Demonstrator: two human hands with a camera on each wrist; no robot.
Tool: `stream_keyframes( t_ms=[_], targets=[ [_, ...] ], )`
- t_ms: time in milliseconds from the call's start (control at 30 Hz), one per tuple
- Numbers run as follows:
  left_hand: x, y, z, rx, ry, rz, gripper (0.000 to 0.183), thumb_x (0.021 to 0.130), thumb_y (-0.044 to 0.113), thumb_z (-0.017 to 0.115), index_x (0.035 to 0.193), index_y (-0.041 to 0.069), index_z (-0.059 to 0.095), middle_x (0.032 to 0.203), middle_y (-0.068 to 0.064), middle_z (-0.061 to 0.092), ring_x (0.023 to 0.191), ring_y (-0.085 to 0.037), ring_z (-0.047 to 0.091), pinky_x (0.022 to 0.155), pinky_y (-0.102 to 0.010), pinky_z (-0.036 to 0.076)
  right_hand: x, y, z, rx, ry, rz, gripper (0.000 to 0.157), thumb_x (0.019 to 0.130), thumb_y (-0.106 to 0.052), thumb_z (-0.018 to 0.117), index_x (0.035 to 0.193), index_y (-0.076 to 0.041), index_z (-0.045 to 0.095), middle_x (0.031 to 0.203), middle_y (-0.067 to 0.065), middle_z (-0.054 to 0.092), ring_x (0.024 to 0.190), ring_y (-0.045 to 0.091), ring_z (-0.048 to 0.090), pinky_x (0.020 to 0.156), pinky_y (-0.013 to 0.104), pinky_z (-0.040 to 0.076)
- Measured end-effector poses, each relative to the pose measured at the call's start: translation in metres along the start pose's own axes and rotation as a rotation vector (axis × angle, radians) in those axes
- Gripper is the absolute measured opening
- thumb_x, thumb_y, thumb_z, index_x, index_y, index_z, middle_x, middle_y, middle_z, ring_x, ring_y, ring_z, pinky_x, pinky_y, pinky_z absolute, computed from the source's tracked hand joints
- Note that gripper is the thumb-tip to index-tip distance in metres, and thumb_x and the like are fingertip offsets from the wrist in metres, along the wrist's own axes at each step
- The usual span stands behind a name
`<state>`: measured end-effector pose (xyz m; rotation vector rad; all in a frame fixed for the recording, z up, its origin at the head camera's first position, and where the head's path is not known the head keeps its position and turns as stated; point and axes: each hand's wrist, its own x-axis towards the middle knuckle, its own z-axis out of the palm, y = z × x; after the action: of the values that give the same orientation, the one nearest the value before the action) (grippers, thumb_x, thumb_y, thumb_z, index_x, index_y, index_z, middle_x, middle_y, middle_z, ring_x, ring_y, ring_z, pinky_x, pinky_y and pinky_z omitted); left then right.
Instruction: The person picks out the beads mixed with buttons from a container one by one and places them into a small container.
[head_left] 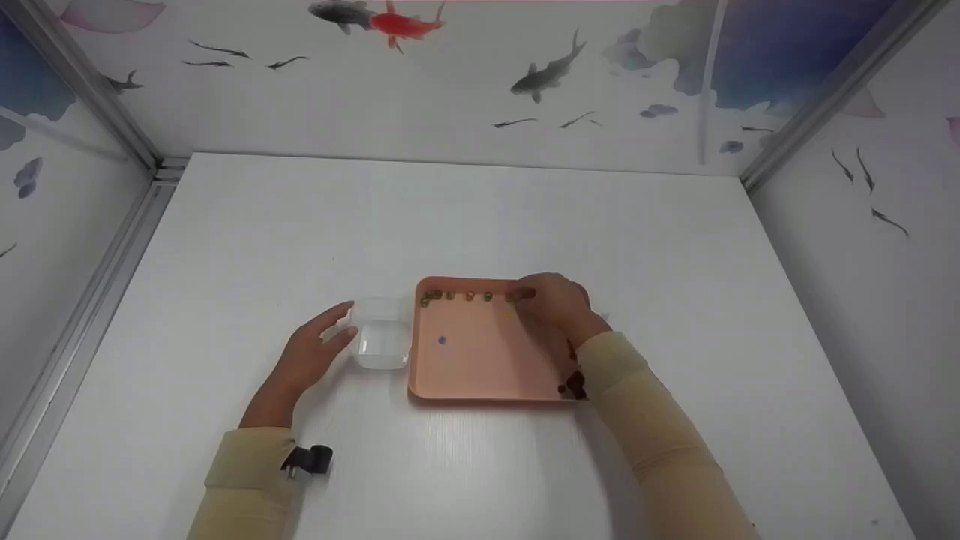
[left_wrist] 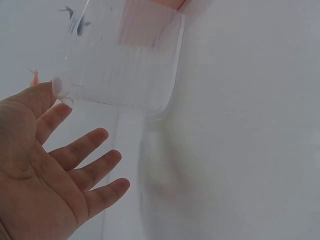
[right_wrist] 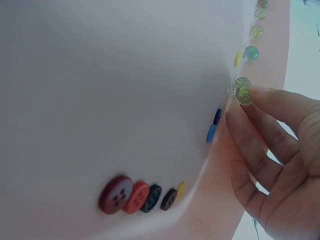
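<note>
My right hand (head_left: pixel 559 304) is over the far right part of a salmon-pink tray (head_left: pixel 487 395). Its fingertips pinch a clear glass marble with a yellow-green swirl (right_wrist: pixel 244 95), low by the tray's far wall. More marbles, among them a teal one (right_wrist: pixel 251 53), line that side; several gather at the far left corner. Left of the tray stands a clear plastic container (head_left: pixel 382 361). My left hand (head_left: pixel 306 352) pinches its left rim between thumb and index finger, the other fingers extended loosely. Inside the container I can make out no contents.
Along the tray's right side lie buttons: a dark red button (right_wrist: pixel 116 194), a red button (right_wrist: pixel 136 197), dark ones and a yellow one. Blue and yellow pieces rest near the wall. One blue piece (head_left: pixel 442 340) lies alone at left. Printed panels surround the white table (head_left: pixel 465 217).
</note>
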<state>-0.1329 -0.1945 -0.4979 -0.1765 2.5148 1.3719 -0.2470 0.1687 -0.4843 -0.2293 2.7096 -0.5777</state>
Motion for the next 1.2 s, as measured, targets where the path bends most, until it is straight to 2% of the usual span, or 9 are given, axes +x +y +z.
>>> stream_keyframes(
  t_ms=[167,333,633,900,1200],
  targets=[
    [0.001,-0.001,0.000,0.002,0.002,0.007,0.053,0.102,0.035,0.049,0.150,0.018,0.036,0.157,-0.011,0.029,0.144,-0.038,0.022,0.115,-0.058,0.021,0.000,-0.002,-0.003,0.014,0.001,0.015,0.029,0.092,-0.016,0.064,0.117,-0.027,0.071,0.125,-0.003,0.064,0.121,0.020,0.053,0.104,0.044,0.043],
    [0.002,-0.001,0.001,0.003,0.002,0.016,0.053,0.102,0.035,0.049,0.150,0.018,0.036,0.157,-0.012,0.030,0.144,-0.038,0.022,0.115,-0.058,0.021,-0.001,-0.003,-0.005,0.022,0.005,-0.001,0.031,0.092,-0.017,0.065,0.122,-0.024,0.069,0.127,0.000,0.063,0.121,0.022,0.054,0.101,0.044,0.045],
    [0.001,0.000,0.002,0.023,0.007,0.017,0.053,0.102,0.036,0.048,0.151,0.018,0.035,0.156,-0.012,0.030,0.144,-0.038,0.024,0.115,-0.058,0.021,-0.002,-0.004,-0.009,0.104,-0.005,0.009,0.033,0.092,-0.015,0.063,0.123,-0.024,0.068,0.129,0.002,0.061,0.123,0.024,0.052,0.102,0.047,0.043],
    [0.000,0.000,0.003,0.003,-0.001,-0.020,0.054,0.102,0.038,0.047,0.151,0.021,0.034,0.157,-0.010,0.029,0.144,-0.038,0.022,0.115,-0.059,0.020,-0.007,-0.007,-0.013,0.181,-0.043,-0.020,0.033,0.094,-0.010,0.059,0.123,-0.023,0.067,0.119,-0.001,0.067,0.104,0.020,0.063,0.090,0.042,0.050],
    [-0.001,0.001,0.003,0.008,0.000,-0.011,0.054,0.102,0.037,0.046,0.152,0.020,0.033,0.156,-0.012,0.031,0.144,-0.039,0.023,0.114,-0.061,0.020,-0.007,-0.018,-0.016,0.203,-0.032,-0.049,0.030,0.092,-0.018,0.067,0.122,-0.024,0.068,0.118,-0.002,0.066,0.113,0.019,0.059,0.097,0.047,0.046]
  ],
)
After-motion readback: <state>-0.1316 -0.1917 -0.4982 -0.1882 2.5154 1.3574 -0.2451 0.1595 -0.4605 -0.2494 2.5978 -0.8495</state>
